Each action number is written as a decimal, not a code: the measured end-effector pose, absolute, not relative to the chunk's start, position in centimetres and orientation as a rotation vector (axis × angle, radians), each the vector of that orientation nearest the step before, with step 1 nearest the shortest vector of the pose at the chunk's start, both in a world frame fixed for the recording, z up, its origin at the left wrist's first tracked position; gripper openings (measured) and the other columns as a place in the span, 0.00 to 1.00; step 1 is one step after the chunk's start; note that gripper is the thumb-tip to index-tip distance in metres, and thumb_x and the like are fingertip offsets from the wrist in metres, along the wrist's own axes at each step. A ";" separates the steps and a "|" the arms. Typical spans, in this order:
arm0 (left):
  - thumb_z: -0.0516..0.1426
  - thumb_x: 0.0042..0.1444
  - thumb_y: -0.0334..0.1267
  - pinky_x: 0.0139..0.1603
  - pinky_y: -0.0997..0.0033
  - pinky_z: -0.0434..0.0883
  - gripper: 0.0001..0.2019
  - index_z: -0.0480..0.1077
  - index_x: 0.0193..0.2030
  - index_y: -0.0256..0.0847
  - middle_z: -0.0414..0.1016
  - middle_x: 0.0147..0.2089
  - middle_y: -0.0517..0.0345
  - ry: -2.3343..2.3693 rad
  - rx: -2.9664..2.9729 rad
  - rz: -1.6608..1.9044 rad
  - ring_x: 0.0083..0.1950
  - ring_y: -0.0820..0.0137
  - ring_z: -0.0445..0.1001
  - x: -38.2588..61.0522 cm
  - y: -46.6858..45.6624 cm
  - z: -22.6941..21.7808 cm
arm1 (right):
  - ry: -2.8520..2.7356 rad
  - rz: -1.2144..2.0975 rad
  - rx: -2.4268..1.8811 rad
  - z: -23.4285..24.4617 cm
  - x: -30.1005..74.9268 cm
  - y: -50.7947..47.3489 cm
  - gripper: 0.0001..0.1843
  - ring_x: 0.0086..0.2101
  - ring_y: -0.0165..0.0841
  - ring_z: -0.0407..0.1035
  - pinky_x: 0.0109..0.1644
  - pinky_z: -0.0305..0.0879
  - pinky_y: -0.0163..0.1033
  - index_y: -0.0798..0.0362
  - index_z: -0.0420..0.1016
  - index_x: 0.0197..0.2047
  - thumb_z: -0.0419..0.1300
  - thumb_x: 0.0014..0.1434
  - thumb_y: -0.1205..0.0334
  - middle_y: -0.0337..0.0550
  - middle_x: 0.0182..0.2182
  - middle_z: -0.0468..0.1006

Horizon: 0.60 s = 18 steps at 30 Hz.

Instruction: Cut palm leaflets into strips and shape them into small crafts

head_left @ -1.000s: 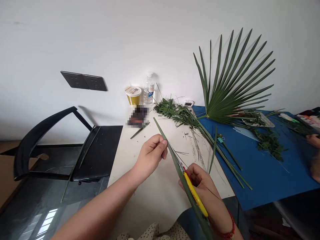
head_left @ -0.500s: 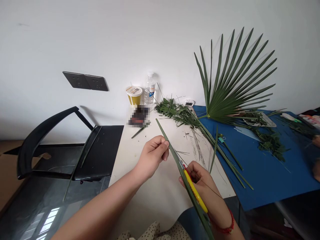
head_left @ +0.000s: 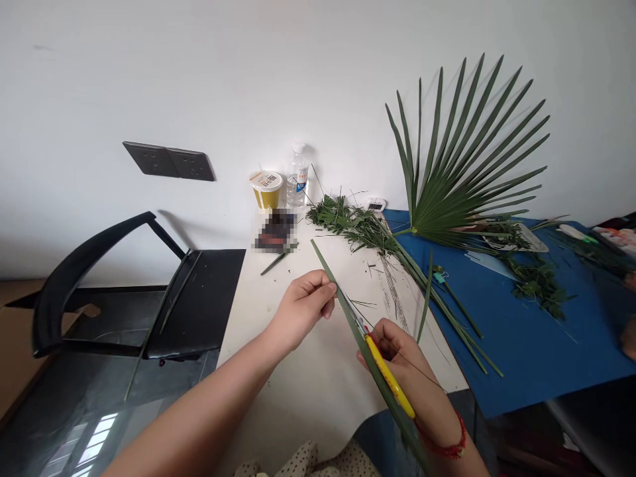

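My left hand (head_left: 309, 301) pinches a long green palm leaf strip (head_left: 373, 368) between thumb and fingers near its upper end. The strip slants down to the right, past my right wrist and toward my body. In my right hand (head_left: 400, 351) is a pair of scissors (head_left: 388, 376) with yellow and red handles. Their metal blades lie along the strip's right edge and point up toward my left fingertips. Thin slivers of leaf stick out beside the blades and across my right hand. How far the blades are parted I cannot tell.
Behind my hands, a heap of leaf scraps (head_left: 348, 225) lies on the white table (head_left: 268, 331). A water bottle (head_left: 297, 179) and yellow tub (head_left: 267, 191) stand by the wall. A fan palm leaf (head_left: 447, 192) leans over the blue table (head_left: 497, 358); a black chair (head_left: 186, 331) stands left.
The scissors' handles have swung slightly, and a little more blade shows beside the strip. The strip's tip has dipped slightly. My left hand keeps its pinch almost in place.
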<state>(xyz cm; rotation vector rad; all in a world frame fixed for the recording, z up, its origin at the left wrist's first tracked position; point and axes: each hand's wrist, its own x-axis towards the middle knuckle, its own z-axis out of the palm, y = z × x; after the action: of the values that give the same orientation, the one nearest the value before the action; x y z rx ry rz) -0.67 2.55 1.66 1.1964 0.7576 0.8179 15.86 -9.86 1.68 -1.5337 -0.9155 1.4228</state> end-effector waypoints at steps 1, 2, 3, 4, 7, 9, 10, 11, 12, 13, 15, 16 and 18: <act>0.54 0.61 0.36 0.25 0.72 0.53 0.14 0.60 0.24 0.41 0.65 0.17 0.65 0.769 1.221 0.829 0.21 0.76 0.56 -0.7 2.6 1.8 | -0.914 1.422 -1.530 1.7 15.9 -9.9 0.22 0.27 0.29 0.59 0.28 0.55 0.32 0.49 0.58 0.28 0.71 0.53 0.55 0.32 0.25 0.65; 0.54 0.61 0.36 0.26 0.71 0.54 0.13 0.60 0.25 0.42 0.66 0.18 0.65 0.780 1.238 0.841 0.21 0.76 0.56 -0.8 2.7 1.9 | -0.912 1.427 -1.528 1.7 15.9 -9.9 0.22 0.27 0.29 0.59 0.29 0.55 0.32 0.49 0.58 0.28 0.71 0.52 0.56 0.32 0.25 0.66; 0.53 0.62 0.37 0.26 0.71 0.54 0.13 0.60 0.25 0.42 0.66 0.18 0.65 0.789 1.247 0.851 0.22 0.76 0.57 -0.8 2.7 2.0 | -0.908 1.433 -1.527 1.7 15.9 -9.9 0.23 0.27 0.29 0.59 0.29 0.55 0.32 0.49 0.58 0.28 0.71 0.52 0.56 0.32 0.25 0.66; 0.53 0.62 0.38 0.26 0.71 0.55 0.13 0.59 0.26 0.42 0.66 0.19 0.65 0.793 1.247 0.858 0.22 0.76 0.57 -0.9 2.7 2.0 | -0.903 1.441 -1.532 1.7 15.9 -9.9 0.22 0.27 0.29 0.59 0.29 0.55 0.32 0.49 0.58 0.28 0.72 0.51 0.57 0.32 0.25 0.67; 0.52 0.64 0.40 0.26 0.72 0.54 0.14 0.59 0.26 0.42 0.66 0.18 0.66 0.789 1.230 0.874 0.22 0.76 0.56 -0.9 2.6 2.0 | -0.894 1.432 -1.572 1.7 15.7 -9.8 0.22 0.26 0.29 0.59 0.28 0.55 0.33 0.49 0.59 0.28 0.72 0.50 0.56 0.31 0.24 0.66; 0.53 0.64 0.40 0.26 0.72 0.53 0.14 0.59 0.26 0.42 0.65 0.18 0.66 0.776 1.210 0.882 0.21 0.76 0.55 -0.8 2.5 1.8 | -0.905 1.398 -1.609 1.8 15.5 -9.7 0.21 0.25 0.29 0.58 0.28 0.54 0.33 0.49 0.60 0.28 0.71 0.50 0.55 0.31 0.23 0.65; 0.53 0.64 0.40 0.26 0.72 0.53 0.14 0.59 0.27 0.42 0.65 0.18 0.67 0.769 1.197 0.882 0.21 0.76 0.54 -0.8 2.5 1.7 | -0.919 1.384 -1.625 1.8 15.5 -9.7 0.21 0.25 0.28 0.57 0.28 0.54 0.34 0.49 0.60 0.28 0.71 0.50 0.55 0.31 0.23 0.65; 0.53 0.64 0.40 0.26 0.72 0.53 0.14 0.60 0.27 0.42 0.64 0.17 0.67 0.761 1.184 0.881 0.21 0.76 0.54 -0.8 2.4 1.6 | -0.938 1.377 -1.637 2.0 15.4 -9.6 0.20 0.25 0.28 0.57 0.28 0.55 0.34 0.49 0.60 0.29 0.71 0.51 0.55 0.31 0.23 0.64; 0.53 0.64 0.40 0.26 0.72 0.53 0.14 0.60 0.26 0.42 0.64 0.17 0.67 0.755 1.174 0.880 0.20 0.76 0.53 -0.7 2.4 1.6 | -0.957 1.376 -1.645 2.1 15.3 -9.5 0.20 0.25 0.28 0.57 0.29 0.55 0.34 0.49 0.60 0.29 0.70 0.51 0.55 0.31 0.24 0.64; 0.53 0.64 0.40 0.26 0.72 0.52 0.14 0.60 0.26 0.42 0.64 0.17 0.67 0.750 1.166 0.880 0.20 0.76 0.53 -0.7 2.3 1.5 | -0.973 1.376 -1.650 2.2 15.3 -9.5 0.20 0.26 0.28 0.58 0.29 0.55 0.34 0.49 0.60 0.29 0.70 0.52 0.54 0.31 0.24 0.64; 0.53 0.64 0.40 0.26 0.72 0.52 0.14 0.60 0.26 0.42 0.63 0.17 0.67 0.743 1.157 0.880 0.20 0.76 0.53 -0.6 2.3 1.5 | -0.979 1.374 -1.655 2.5 15.2 -9.4 0.21 0.26 0.29 0.57 0.29 0.56 0.34 0.49 0.60 0.30 0.70 0.52 0.52 0.31 0.24 0.64; 0.53 0.63 0.40 0.26 0.71 0.52 0.14 0.60 0.26 0.42 0.63 0.16 0.67 0.740 1.154 0.881 0.20 0.76 0.53 -0.6 2.3 1.5 | -0.971 1.369 -1.651 2.5 15.1 -9.4 0.21 0.26 0.29 0.57 0.28 0.55 0.34 0.48 0.60 0.29 0.70 0.52 0.51 0.31 0.24 0.63; 0.54 0.63 0.40 0.26 0.71 0.52 0.14 0.60 0.26 0.42 0.62 0.16 0.67 0.732 1.145 0.880 0.20 0.76 0.53 -0.6 2.3 1.5 | -0.949 1.360 -1.628 2.5 15.1 -9.4 0.23 0.25 0.29 0.56 0.27 0.55 0.34 0.48 0.59 0.28 0.70 0.51 0.48 0.31 0.23 0.62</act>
<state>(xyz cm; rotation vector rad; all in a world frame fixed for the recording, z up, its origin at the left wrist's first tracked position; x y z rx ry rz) -0.65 2.28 1.51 1.1447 0.7321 0.8803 15.05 -9.37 2.55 -1.6284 -0.9494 1.3600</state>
